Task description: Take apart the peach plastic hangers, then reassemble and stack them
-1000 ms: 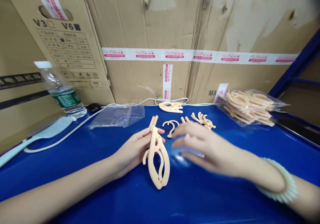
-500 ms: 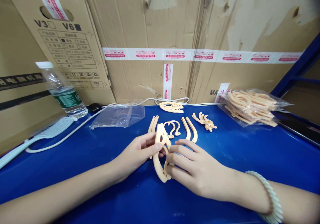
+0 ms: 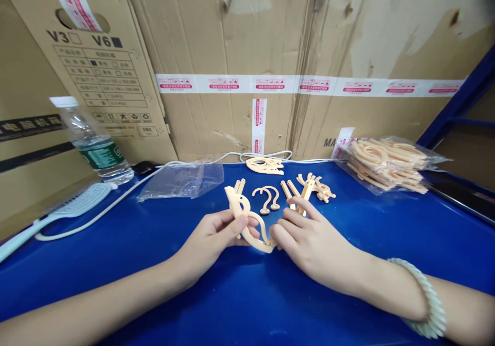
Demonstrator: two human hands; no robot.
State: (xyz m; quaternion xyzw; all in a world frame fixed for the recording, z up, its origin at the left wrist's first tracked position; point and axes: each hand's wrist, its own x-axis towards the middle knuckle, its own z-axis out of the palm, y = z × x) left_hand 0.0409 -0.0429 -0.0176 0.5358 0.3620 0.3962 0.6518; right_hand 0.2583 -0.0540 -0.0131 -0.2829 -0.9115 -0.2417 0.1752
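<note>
Along the table's (image 3: 247,310) left edge lies a hairbrush (image 3: 79,202). The left hand (image 3: 220,232) is closed, thumb over fingers, on one arm of a beige folding hanger (image 3: 254,240), held short of the table's middle. Beyond it, toward the back edge, sit two loose hooks (image 3: 275,207). The right hand (image 3: 315,240), fingers curled, grips the hanger's other arm. The step appears to be spreading the arms; turning them further calls for firm pinches near the joint.
</note>
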